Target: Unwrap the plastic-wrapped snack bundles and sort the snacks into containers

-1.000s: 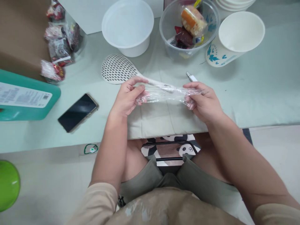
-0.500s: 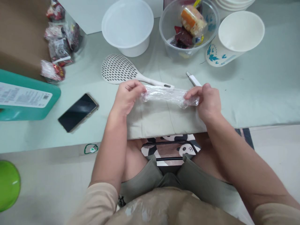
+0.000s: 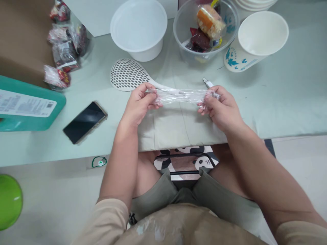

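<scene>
A crumpled strip of clear plastic film [image 3: 180, 96] is stretched level between my two hands, above the table's near side. My left hand [image 3: 141, 102] pinches one end of it between thumb and fingers. The other end is bunched in the fingers of my right hand [image 3: 221, 105]. Just beyond the film lies a white slotted skimmer [image 3: 129, 75], its handle partly hidden behind the film. A white utility knife [image 3: 207, 82] shows its tip past my right hand, which covers the rest.
At the back stand a white bowl [image 3: 139, 34], a clear tub [image 3: 182, 37] of wrapped snacks and a large paper cup [image 3: 255, 44]. Leftward are a phone [image 3: 85, 122], a green container [image 3: 57, 102] and several snack packets [image 3: 66, 56]. The table's front edge runs near my forearms.
My right hand has turned and gathered its end of the film into its fingers, covering more of the knife. The film is pulled tauter and narrower; my left hand has shifted slightly.
</scene>
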The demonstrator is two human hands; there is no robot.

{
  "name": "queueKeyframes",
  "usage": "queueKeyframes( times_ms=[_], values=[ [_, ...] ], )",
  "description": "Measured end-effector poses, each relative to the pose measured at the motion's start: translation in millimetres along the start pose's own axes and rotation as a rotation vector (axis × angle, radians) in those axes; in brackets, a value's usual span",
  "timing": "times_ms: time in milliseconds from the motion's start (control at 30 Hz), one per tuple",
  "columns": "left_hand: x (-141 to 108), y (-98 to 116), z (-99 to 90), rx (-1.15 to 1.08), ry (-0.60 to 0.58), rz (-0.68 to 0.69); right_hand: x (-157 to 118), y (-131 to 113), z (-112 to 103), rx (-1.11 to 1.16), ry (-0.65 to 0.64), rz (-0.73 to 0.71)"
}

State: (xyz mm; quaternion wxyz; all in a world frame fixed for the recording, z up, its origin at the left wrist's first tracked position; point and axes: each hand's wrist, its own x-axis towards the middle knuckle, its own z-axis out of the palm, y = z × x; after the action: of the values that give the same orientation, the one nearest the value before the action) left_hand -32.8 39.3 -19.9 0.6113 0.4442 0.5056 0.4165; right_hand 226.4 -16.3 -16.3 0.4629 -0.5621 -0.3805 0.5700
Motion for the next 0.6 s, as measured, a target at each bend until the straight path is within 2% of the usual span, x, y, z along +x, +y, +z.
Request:
queueKeyframes(
  times_ms=[100,300,433,600],
  values=[
    [-2,4,0.1,-0.037,-0.029,-0.053,-1,-4,1,0.045,-0.023,0.032],
    [-2,6,-5.9,-0.102,-0.043,-0.051,-2,-9,0,0.088,0.001,-0.021],
    [1,1,-7.0,-0.134,-0.046,0.027,-2,-5,-1,0.002,-0.006,-0.076],
    [4,-5,-5.9,-0.033,0.055,0.136,-4,-2,-1,-0.116,-0.019,-0.067]
  ],
)
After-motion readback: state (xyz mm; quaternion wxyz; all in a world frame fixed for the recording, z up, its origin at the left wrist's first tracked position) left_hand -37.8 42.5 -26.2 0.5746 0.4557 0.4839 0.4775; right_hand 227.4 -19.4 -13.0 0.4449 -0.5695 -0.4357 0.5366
